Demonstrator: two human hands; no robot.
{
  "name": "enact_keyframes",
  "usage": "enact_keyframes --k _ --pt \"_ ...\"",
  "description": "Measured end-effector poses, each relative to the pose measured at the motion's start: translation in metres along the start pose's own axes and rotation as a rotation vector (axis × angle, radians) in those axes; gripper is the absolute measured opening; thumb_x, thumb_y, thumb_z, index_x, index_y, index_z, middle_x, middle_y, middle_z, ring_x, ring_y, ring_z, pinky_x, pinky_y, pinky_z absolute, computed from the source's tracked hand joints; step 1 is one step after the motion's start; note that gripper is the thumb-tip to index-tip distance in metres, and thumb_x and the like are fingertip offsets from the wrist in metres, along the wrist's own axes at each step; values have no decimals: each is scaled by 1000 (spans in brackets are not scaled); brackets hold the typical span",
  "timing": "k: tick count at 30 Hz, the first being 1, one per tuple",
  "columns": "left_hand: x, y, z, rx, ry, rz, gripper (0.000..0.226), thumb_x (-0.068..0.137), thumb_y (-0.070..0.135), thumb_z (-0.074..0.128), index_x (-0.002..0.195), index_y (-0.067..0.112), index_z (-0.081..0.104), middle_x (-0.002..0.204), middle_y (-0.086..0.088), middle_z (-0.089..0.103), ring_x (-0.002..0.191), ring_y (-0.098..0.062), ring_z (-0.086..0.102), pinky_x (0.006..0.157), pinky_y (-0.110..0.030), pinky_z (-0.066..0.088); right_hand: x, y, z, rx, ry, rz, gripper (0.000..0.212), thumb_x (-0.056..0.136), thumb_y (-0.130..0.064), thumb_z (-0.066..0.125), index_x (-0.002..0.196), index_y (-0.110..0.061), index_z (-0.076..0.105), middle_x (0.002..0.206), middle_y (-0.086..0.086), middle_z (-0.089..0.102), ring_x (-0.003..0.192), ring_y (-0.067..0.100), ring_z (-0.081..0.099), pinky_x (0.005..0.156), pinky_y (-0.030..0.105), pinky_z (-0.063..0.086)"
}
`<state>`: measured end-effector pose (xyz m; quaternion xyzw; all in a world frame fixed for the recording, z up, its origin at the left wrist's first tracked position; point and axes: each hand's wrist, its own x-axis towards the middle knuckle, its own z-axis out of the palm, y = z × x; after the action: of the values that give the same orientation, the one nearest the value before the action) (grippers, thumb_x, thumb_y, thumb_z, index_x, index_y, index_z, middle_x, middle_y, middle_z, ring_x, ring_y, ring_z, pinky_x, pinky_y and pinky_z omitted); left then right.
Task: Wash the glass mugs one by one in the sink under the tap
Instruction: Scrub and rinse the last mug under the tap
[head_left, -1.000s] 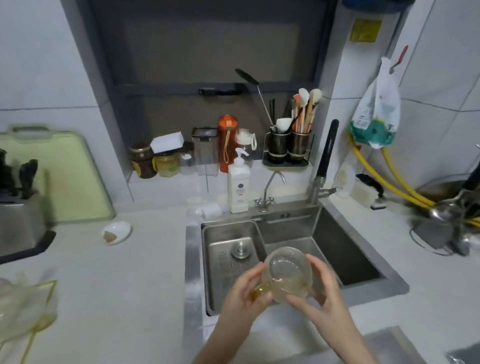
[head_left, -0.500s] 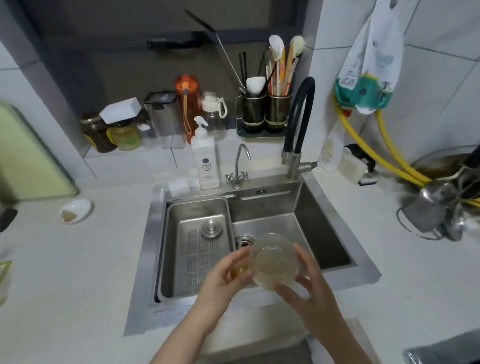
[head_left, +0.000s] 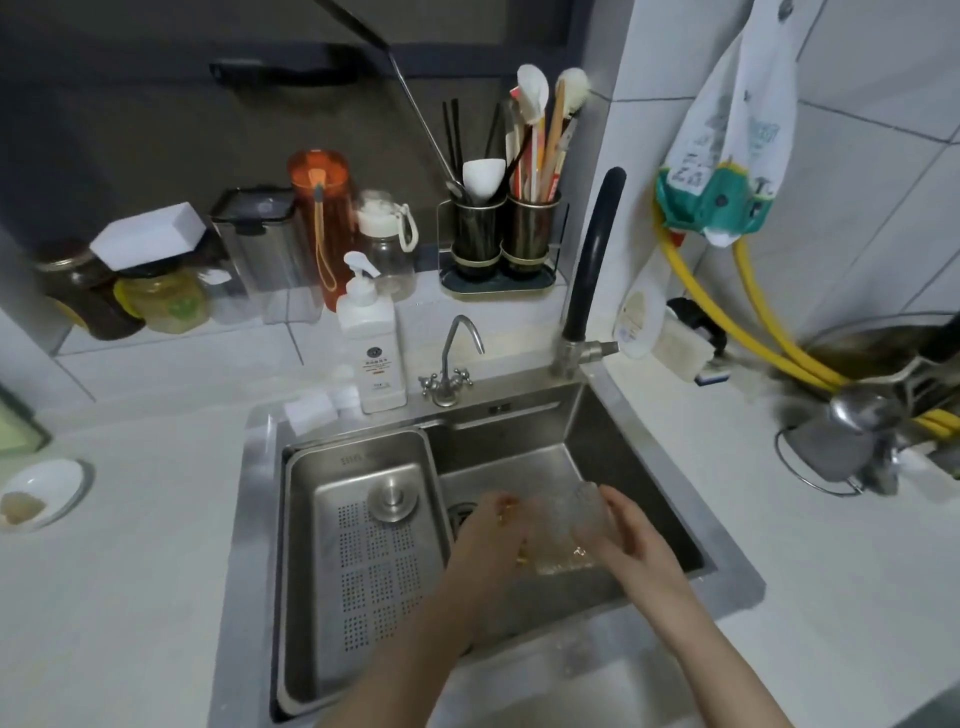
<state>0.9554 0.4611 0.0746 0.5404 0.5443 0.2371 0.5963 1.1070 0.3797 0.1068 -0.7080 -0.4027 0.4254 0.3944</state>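
- Head view: a clear glass mug (head_left: 569, 525) is held between both hands, low inside the right-hand basin of the sink (head_left: 613, 441).
- The left hand (head_left: 491, 540) is closed around the mug's left side, where a blurred amber patch shows between the fingers; what that patch is cannot be told.
- The right hand (head_left: 631, 535) is pressed against the mug's right side, fingers wrapped over the glass.
- The mug is tilted, its ribbed wall turned upward; motion blur hides the handle.
- Just left of the hands, the drain (head_left: 462, 512) is seen on the basin floor.
- The left part of the sink is filled by a perforated steel tray (head_left: 369, 561) with a round knob.
- At the back right corner stands the tall tap with a black hose neck (head_left: 595, 260); its outlet is out of frame, and no water stream can be made out.
- A smaller chrome tap (head_left: 451, 364) and a white pump bottle (head_left: 370, 348) stand behind the sink rim.
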Motion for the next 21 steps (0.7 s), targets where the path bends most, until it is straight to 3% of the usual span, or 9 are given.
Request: enact_keyframes --k 4,7,11,13,16,19,21 --pt "5 5 4 3 -63 87 49 90 41 59 131 25 39 103 8 61 88 -8 64 69 -23 53 16 -7 8 -7 89 84 63 80 -45 67 136 -28 45 130 -2 56 115 15 54 89 26 44" --pt "12 5 2 -76 -49 63 65 85 51 61 141 37 30 111 8 59 94 -11 64 78 -36 59 27 -12 10 -21 72 133 80 68 -67 65 134 -26 47 127 1 58 112 17 57 97 40 50" --pt "15 11 -2 -117 -35 41 63 89 40 59 140 40 23 99 10 56 81 -6 61 59 -19 55 37 -16 5 -24 -34 163 92 62 -75 61 140 -30 41 137 0 51 122 18 52 104 41 45" --pt "18 14 -3 -132 -6 -3 71 87 47 58 145 29 20 109 4 56 86 -13 63 58 -22 56 41 -17 2 -19 -74 163 89 65 -70 60 141 -32 39 140 -1 49 123 18 50 104 39 44" --pt "26 14 1 -111 47 -142 75 82 58 59 139 18 31 110 -7 62 84 -22 68 51 -23 54 46 -19 -2 -34 -77 158 87 66 -68 57 141 -29 40 141 0 49 125 19 49 105 40 43" --pt "30 13 3 -27 58 -196 83 70 75 56 119 9 50 96 -10 68 77 -24 70 67 -38 60 52 -21 -5 -113 -82 141 96 57 -77 53 139 -27 44 136 -1 53 122 18 52 104 42 44" --pt "32 14 4 -9 54 -189 76 70 75 56 105 8 58 86 -9 70 72 -23 71 70 -41 61 55 -20 -8 -134 -96 137 95 57 -78 53 138 -27 46 135 -3 54 121 18 53 104 42 44"
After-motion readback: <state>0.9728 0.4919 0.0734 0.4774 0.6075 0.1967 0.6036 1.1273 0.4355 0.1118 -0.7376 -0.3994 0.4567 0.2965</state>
